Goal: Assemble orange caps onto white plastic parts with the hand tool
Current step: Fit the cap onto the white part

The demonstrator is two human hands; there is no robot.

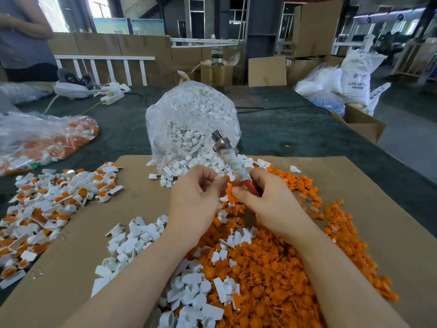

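Orange cap [229, 185] and white part [218, 178] sit pinched in our left hand [196, 197], just left of the hand tool [233, 162], which our right hand [262, 197] grips. We judge: align squarely, then press.

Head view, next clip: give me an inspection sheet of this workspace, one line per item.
Surface: cardboard sheet over a dark table.
Job's things: orange caps heaped on the right; loose white parts; assembled pieces piled on the left; hand tool.
Clutter: clear bag of white parts; bag of orange caps; bottle.
Hands: left hand pinches a small part; right hand grips the tool's red handle.
Cables: power strip and cords on the table.
Surroundings: cartons, ABS resin sacks, a person standing at far left.
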